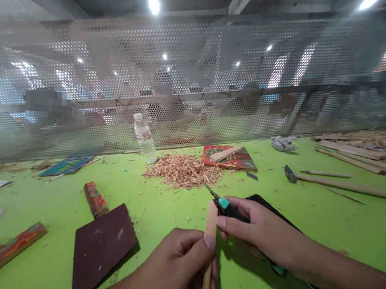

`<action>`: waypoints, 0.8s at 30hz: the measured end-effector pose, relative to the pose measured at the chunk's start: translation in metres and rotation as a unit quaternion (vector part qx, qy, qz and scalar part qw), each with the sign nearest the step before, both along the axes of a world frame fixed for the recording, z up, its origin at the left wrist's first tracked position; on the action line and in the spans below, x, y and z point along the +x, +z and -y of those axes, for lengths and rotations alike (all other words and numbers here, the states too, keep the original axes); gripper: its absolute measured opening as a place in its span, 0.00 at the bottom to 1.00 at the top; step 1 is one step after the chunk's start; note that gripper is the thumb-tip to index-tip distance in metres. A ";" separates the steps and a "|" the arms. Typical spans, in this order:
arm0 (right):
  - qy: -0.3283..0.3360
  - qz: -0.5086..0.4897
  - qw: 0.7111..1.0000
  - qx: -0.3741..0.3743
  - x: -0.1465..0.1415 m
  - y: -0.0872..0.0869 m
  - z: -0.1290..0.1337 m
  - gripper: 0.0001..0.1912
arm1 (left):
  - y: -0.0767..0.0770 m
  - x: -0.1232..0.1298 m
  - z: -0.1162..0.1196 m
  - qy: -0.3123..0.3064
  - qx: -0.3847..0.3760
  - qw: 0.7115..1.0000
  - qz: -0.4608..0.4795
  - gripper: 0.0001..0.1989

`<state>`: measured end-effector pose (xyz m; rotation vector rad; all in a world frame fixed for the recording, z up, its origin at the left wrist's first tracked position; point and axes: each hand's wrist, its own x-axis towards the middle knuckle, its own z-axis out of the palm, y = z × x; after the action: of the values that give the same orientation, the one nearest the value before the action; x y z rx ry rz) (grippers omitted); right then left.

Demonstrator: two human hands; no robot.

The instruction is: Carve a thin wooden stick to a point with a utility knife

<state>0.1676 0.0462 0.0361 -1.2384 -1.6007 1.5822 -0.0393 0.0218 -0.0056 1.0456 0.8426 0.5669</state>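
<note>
My left hand (187, 258) is closed around a narrow pale wooden stick (211, 219), its thumb pressed on the upper face. The stick points away from me, and its lower part is partly hidden by my fingers. In my right hand (256, 227) is a utility knife (230, 208) with a black and teal handle. Its blade reaches up and left, just past the far end of the stick. The right thumb lies against the stick's side. Under my right forearm lies a dark flat object (261, 202), mostly covered.
Wood shavings (185, 171) are heaped ahead, beside a plastic bottle (144, 137). A painted board (229, 157) carries a wood piece. Brown sandpaper (103, 247) lies left, a hammer (340, 182) right. Perforated metal mesh (196, 75) stands behind the green table (164, 207).
</note>
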 end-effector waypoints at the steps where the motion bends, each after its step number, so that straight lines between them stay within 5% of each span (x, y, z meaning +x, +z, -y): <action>1: -0.003 -0.005 1.000 0.000 0.000 0.001 0.001 0.18 | 0.000 0.002 0.001 0.006 0.005 1.000 -0.001 0.32; 12: -0.024 0.040 0.998 0.043 0.007 0.001 -0.001 0.15 | -0.010 0.026 0.004 -0.002 0.012 0.991 0.135 0.25; 16: -0.025 0.081 0.988 0.130 0.012 0.007 0.001 0.11 | -0.004 0.037 0.014 0.076 -0.003 0.989 0.125 0.23; 24: 0.035 0.308 0.891 0.333 0.041 0.017 0.013 0.18 | 0.017 0.047 0.019 0.154 -0.028 0.985 0.067 0.33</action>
<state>0.2086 0.0333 0.0528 -1.3368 -2.3250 0.5439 0.0072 0.0025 0.0114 0.8210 0.9005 0.8606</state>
